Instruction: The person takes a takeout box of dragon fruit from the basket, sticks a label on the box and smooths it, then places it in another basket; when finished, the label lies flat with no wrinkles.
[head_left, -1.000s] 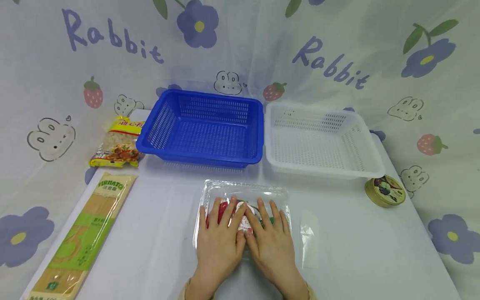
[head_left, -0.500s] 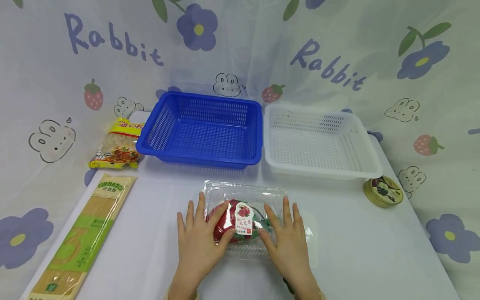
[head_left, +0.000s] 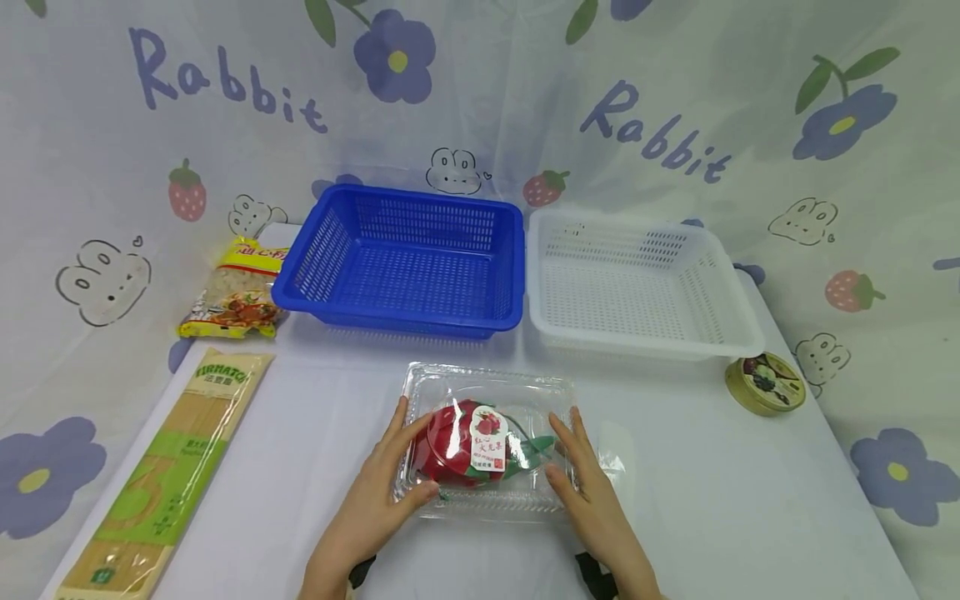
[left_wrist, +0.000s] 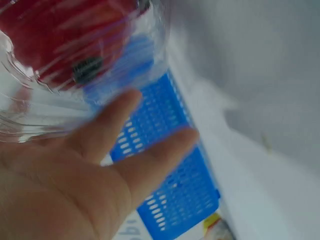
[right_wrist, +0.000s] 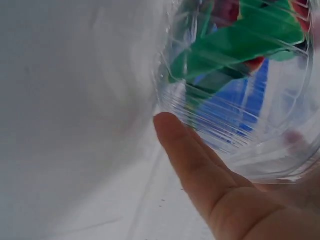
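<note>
A clear plastic clamshell box (head_left: pixel 517 502) lies on the table in front of me. Inside it is a red dragon fruit (head_left: pixel 448 446) with green leaf tips, under a white label (head_left: pixel 489 450) stuck on the lid. My left hand (head_left: pixel 371 492) is at the box's left side, its fingers spread along the edge and its thumb by the near left corner. On the other side my right hand (head_left: pixel 596 496) has its fingers and thumb against the right end. Both wrist views show rather straight fingers (left_wrist: pixel 155 160) beside the box wall; how firmly they touch it, I cannot tell.
Behind the box stand a blue basket (head_left: pixel 405 321) and a white basket (head_left: pixel 652 343). At the left lie a spaghetti packet (head_left: pixel 161 475) and a yellow-edged food bag (head_left: pixel 236 287). A round gold tin (head_left: pixel 765 385) sits right; a pale strip (head_left: pixel 618 475) lies beside the box.
Both hands lay flat on the lid at first. They have parted outward and drawn back to the box's left and right sides, uncovering the label and fruit. The box has hardly moved.
</note>
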